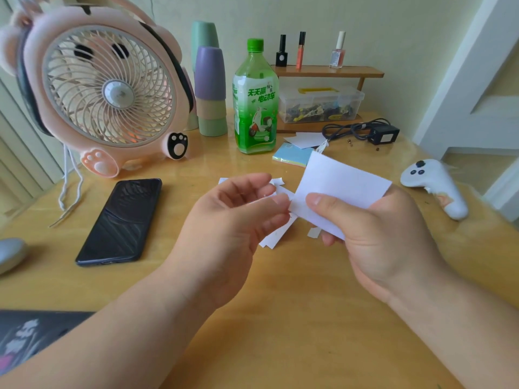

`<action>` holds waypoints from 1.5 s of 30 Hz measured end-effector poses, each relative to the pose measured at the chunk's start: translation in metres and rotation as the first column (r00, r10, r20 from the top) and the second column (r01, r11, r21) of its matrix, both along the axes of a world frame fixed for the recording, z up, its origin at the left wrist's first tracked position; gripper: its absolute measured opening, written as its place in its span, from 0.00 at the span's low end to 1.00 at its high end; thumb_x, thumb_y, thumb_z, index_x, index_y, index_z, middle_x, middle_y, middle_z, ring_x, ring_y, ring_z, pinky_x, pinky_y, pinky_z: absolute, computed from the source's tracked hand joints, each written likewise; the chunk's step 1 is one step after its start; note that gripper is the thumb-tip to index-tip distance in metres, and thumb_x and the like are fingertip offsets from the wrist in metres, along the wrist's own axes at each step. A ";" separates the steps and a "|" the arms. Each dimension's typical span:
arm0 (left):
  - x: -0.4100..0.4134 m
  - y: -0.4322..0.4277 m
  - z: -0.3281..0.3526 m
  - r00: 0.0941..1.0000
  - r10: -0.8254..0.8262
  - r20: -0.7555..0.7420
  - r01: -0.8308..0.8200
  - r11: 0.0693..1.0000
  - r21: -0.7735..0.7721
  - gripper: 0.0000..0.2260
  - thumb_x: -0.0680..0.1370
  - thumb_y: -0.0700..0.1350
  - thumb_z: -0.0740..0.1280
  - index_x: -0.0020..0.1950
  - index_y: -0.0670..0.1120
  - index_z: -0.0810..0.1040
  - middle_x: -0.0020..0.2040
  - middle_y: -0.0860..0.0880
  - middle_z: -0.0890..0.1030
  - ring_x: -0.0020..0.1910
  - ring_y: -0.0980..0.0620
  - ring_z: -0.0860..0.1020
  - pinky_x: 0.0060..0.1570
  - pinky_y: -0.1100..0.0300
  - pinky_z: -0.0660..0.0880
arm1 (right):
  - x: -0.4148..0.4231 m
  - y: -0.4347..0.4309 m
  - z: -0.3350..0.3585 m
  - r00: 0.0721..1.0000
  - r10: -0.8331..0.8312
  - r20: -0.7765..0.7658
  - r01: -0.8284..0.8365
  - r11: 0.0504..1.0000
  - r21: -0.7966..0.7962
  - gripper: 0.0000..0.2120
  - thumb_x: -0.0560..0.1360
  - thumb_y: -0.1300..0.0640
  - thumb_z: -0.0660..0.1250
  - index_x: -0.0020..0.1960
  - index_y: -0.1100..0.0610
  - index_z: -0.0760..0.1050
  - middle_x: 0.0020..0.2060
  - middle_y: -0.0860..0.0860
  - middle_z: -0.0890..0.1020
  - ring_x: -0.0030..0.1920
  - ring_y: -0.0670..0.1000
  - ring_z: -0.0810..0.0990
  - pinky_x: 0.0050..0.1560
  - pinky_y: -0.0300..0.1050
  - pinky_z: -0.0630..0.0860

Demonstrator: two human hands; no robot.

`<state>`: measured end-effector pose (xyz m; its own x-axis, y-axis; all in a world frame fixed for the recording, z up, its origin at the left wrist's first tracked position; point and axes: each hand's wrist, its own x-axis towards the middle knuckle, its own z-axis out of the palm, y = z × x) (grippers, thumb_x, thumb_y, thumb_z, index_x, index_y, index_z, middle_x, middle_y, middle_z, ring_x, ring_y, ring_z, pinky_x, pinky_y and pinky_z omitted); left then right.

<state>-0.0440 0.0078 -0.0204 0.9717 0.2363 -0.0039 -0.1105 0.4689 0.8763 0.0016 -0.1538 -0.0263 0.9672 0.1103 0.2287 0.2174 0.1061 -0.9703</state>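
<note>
My right hand (376, 237) pinches a white rectangular sheet of paper (339, 186) between thumb and fingers, held above the wooden table (295, 318). My left hand (236, 223) is beside it, fingers curled, its thumb and forefinger at the sheet's left corner and holding a small white scrap. Several torn white paper pieces (276, 234) lie on the table under and between my hands, partly hidden by the left hand.
A black phone (120, 223) lies at left. A pink fan (104, 85), stacked cups (210, 88), a green bottle (255, 102), a clear box (320, 103), sticky notes (292, 157), a black adapter (383, 134) and a white controller (438, 186) ring the table.
</note>
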 end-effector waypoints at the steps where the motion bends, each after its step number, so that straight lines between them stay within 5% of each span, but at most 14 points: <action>1: 0.000 0.000 0.002 1.000 -0.014 -0.007 0.013 0.996 -0.087 0.15 0.70 0.31 0.74 0.56 0.39 0.80 0.42 0.45 0.82 0.39 0.47 0.84 0.42 0.58 0.81 | 0.000 -0.001 0.001 1.000 -0.014 0.023 0.014 1.000 0.002 0.11 0.65 0.57 0.74 0.45 0.60 0.83 0.37 0.53 0.85 0.33 0.53 0.80 0.28 0.43 0.72; 4: 0.001 0.001 0.004 0.999 -0.022 -0.043 0.014 0.986 -0.163 0.12 0.76 0.27 0.65 0.58 0.36 0.78 0.42 0.43 0.79 0.39 0.44 0.85 0.42 0.58 0.82 | 0.001 -0.003 0.003 0.998 -0.031 0.058 0.032 0.999 -0.012 0.12 0.65 0.57 0.74 0.46 0.61 0.83 0.37 0.55 0.85 0.34 0.58 0.81 0.27 0.43 0.72; 8: 0.000 -0.001 0.005 0.992 -0.107 -0.066 0.092 0.976 -0.196 0.17 0.68 0.30 0.70 0.56 0.37 0.79 0.43 0.43 0.79 0.38 0.47 0.84 0.41 0.59 0.82 | -0.001 -0.003 0.005 0.994 -0.026 0.102 0.031 0.999 -0.041 0.11 0.66 0.56 0.75 0.44 0.61 0.82 0.36 0.59 0.84 0.34 0.68 0.79 0.29 0.47 0.72; 12: -0.002 -0.003 0.006 0.974 -0.207 -0.096 0.179 0.954 -0.242 0.16 0.67 0.31 0.71 0.54 0.39 0.80 0.51 0.39 0.81 0.40 0.47 0.83 0.42 0.60 0.82 | -0.004 -0.004 0.009 0.981 -0.004 0.194 0.030 0.991 -0.130 0.09 0.68 0.54 0.74 0.40 0.60 0.81 0.31 0.61 0.81 0.27 0.59 0.77 0.30 0.50 0.73; 19: -0.002 -0.001 0.008 0.957 -0.270 -0.106 0.230 0.930 -0.287 0.15 0.68 0.32 0.71 0.53 0.41 0.80 0.48 0.40 0.84 0.39 0.49 0.85 0.41 0.60 0.82 | -0.011 -0.003 0.013 0.945 -0.019 0.326 0.087 0.977 -0.197 0.06 0.69 0.54 0.74 0.37 0.52 0.78 0.26 0.45 0.79 0.28 0.46 0.78 0.32 0.34 0.71; 28: -0.001 -0.002 0.007 0.966 -0.237 -0.100 0.204 0.942 -0.268 0.14 0.66 0.32 0.72 0.51 0.41 0.80 0.45 0.42 0.82 0.38 0.49 0.84 0.41 0.61 0.82 | -0.012 -0.002 0.014 0.930 -0.055 0.362 0.140 0.967 -0.212 0.07 0.69 0.56 0.74 0.36 0.52 0.77 0.24 0.42 0.79 0.27 0.43 0.77 0.31 0.31 0.70; 34: 0.002 -0.001 -0.001 0.996 -0.083 -0.031 0.082 0.996 -0.043 0.23 0.61 0.28 0.77 0.54 0.40 0.80 0.44 0.45 0.80 0.38 0.51 0.83 0.39 0.61 0.80 | -0.014 -0.001 0.015 0.958 -0.013 0.287 0.082 0.970 -0.230 0.09 0.70 0.59 0.77 0.37 0.53 0.78 0.25 0.43 0.79 0.27 0.43 0.77 0.30 0.30 0.70; 40: 0.000 -0.001 -0.007 0.998 -0.052 -0.018 0.055 0.980 0.190 0.21 0.62 0.33 0.75 0.54 0.44 0.82 0.44 0.51 0.85 0.40 0.48 0.82 0.47 0.52 0.78 | -0.006 0.000 0.011 0.995 0.093 -0.039 -0.096 0.992 -0.083 0.07 0.67 0.58 0.73 0.44 0.57 0.83 0.34 0.56 0.84 0.30 0.53 0.79 0.24 0.44 0.69; 45: -0.002 -0.003 -0.007 0.997 -0.071 -0.032 0.076 0.976 0.206 0.22 0.63 0.35 0.75 0.56 0.44 0.82 0.52 0.48 0.84 0.40 0.47 0.80 0.46 0.52 0.77 | -0.005 -0.001 0.014 0.980 0.116 -0.164 -0.129 0.989 -0.070 0.05 0.75 0.65 0.70 0.43 0.58 0.83 0.32 0.56 0.82 0.27 0.52 0.74 0.21 0.40 0.64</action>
<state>-0.0460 0.0052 -0.0276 0.9866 0.1623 0.0140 -0.0603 0.2836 0.9570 -0.0034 -0.1549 -0.0118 0.9686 0.2416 0.0586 0.0497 0.0427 -0.9979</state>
